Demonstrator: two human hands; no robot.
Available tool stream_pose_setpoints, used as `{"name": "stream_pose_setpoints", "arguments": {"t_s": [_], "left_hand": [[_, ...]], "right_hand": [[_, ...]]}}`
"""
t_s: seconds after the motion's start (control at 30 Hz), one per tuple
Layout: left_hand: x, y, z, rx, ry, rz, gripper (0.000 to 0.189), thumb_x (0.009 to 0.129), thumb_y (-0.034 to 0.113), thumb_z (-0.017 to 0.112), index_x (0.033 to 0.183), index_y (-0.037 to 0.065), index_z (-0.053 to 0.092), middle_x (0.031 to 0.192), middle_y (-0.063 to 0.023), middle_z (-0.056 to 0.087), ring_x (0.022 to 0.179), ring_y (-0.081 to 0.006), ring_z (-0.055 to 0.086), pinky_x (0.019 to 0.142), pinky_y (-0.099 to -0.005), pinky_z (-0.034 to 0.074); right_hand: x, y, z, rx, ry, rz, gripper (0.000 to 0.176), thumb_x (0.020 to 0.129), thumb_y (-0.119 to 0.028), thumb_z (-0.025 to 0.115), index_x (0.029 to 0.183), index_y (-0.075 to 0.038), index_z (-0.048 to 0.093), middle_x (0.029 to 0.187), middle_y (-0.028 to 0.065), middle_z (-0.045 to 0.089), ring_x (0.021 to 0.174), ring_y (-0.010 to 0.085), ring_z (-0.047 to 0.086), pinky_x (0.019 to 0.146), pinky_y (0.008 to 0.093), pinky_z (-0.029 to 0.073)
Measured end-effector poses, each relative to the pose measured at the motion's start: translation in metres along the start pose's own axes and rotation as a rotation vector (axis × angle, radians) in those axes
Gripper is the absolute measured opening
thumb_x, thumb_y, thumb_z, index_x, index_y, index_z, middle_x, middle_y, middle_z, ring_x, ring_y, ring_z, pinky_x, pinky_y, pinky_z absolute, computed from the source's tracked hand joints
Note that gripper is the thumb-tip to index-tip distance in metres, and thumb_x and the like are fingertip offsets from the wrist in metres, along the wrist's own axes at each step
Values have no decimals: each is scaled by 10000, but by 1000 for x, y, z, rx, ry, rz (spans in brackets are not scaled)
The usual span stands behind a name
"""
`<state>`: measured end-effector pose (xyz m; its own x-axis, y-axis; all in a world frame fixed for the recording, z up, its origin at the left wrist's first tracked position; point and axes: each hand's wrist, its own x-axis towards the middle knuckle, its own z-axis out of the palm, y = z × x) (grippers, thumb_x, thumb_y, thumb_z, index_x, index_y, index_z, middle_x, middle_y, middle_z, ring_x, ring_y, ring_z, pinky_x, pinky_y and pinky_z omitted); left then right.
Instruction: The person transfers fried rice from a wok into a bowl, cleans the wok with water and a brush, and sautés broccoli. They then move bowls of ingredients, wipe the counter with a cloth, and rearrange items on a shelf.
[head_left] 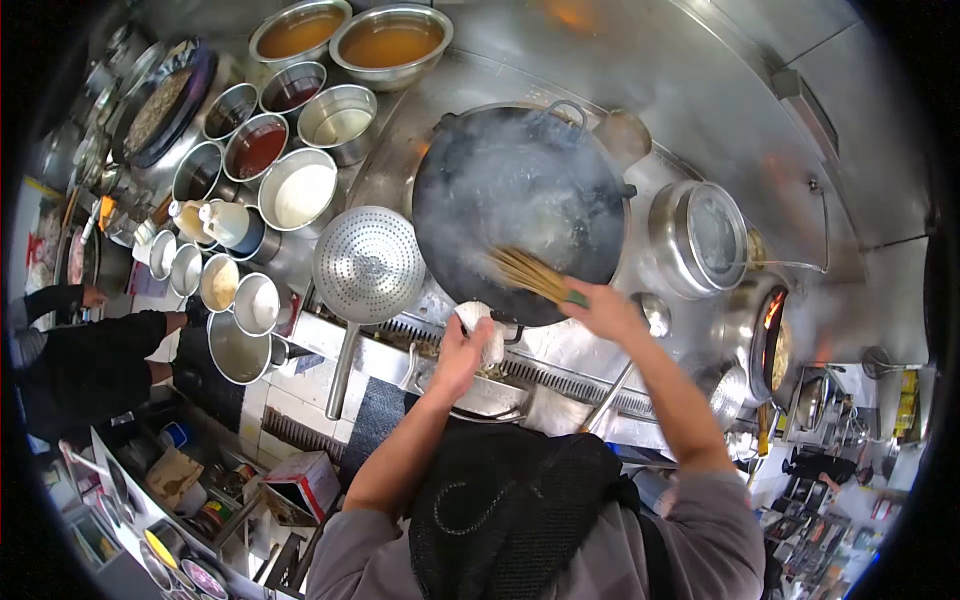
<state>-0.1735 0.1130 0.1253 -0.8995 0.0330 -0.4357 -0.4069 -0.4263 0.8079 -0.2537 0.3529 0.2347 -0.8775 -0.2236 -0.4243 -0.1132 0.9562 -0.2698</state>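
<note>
A large dark wok [470,190] sits on the steel stove, with steam rising over it. My right hand [603,308] is closed around the end of a bamboo wok brush [528,273], whose bristles reach into the wok's lower part. At the wok's near edge, my left hand [462,352] grips a folded white cloth [477,318] beside the wok's near handle. Steam blurs much of the wok's inside.
A perforated strainer [369,264] lies left of the wok, its handle toward me. Metal pots of sauces [257,147] and two broth bowls [391,45] stand at upper left. A ladle [652,315] and a steel pot [690,240] are on the right. Another person [85,360] stands far left.
</note>
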Motion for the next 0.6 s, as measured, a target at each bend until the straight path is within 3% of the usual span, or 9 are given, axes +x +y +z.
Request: {"name": "stream_pose_setpoints", "arguments": {"t_s": [0.13,0.2,0.27,0.33,0.4,0.43,0.5,0.53,0.6], "left_hand": [[5,-1,-4,-39,-32,-64,363,978,194,578,1270,-1,484,1139,-59,590,1032,-142,545,919,-309,440],[4,1,-5,-95,-43,-94,358,981,194,574,1269,1,485,1138,-61,591,1033,-143,551,911,-309,449],[3,4,-2,-151,-60,-117,353,983,194,569,1267,2,485,1137,-62,593,1033,-143,558,904,-308,458],[1,7,-1,-193,-83,-141,340,988,188,561,1260,0,485,1130,-62,595,1016,-145,574,878,-305,479],[3,2,0,-168,-69,-106,332,989,182,558,1257,-1,484,1120,-60,594,994,-145,586,854,-307,493],[6,-2,0,-159,-51,-87,328,989,177,556,1254,-2,485,1123,-59,593,984,-142,588,847,-300,494],[8,-7,-1,-146,-34,-65,323,989,173,555,1250,-4,486,1126,-58,592,975,-139,590,840,-293,496],[8,-7,-1,-142,-21,-57,325,983,176,566,1242,-6,491,1108,-55,590,978,-134,574,850,-294,485],[7,-6,-1,-139,-8,-49,328,976,179,578,1234,-8,497,1090,-52,588,981,-129,558,861,-294,474]], "right_hand": [[21,67,-53,-213,72,198,552,844,-404,666,1344,-203,544,952,208,690,909,393,662,807,482,525],[80,87,-33,-163,344,115,582,847,-409,665,1371,-200,522,982,208,693,934,379,666,827,468,523],[133,59,-14,203,272,210,604,852,-407,661,1395,-200,498,1018,218,688,967,381,657,859,468,512],[146,8,13,287,284,179,617,867,-414,650,1413,-180,481,921,202,704,809,330,697,742,432,546],[122,-51,20,672,114,228,635,880,-420,643,1427,-152,465,769,158,686,599,245,673,571,377,539],[111,-62,23,671,118,222,635,880,-420,643,1427,-152,465,769,158,686,599,245,673,571,377,539],[89,-74,31,674,53,173,662,886,-437,640,1436,-122,450,668,107,637,473,171,600,453,334,490],[76,-72,29,676,54,171,662,886,-437,640,1436,-122,450,668,107,637,473,171,600,453,334,490],[45,-54,17,664,-138,132,670,878,-440,650,1430,-112,456,665,97,636,489,175,603,485,328,502]]}}
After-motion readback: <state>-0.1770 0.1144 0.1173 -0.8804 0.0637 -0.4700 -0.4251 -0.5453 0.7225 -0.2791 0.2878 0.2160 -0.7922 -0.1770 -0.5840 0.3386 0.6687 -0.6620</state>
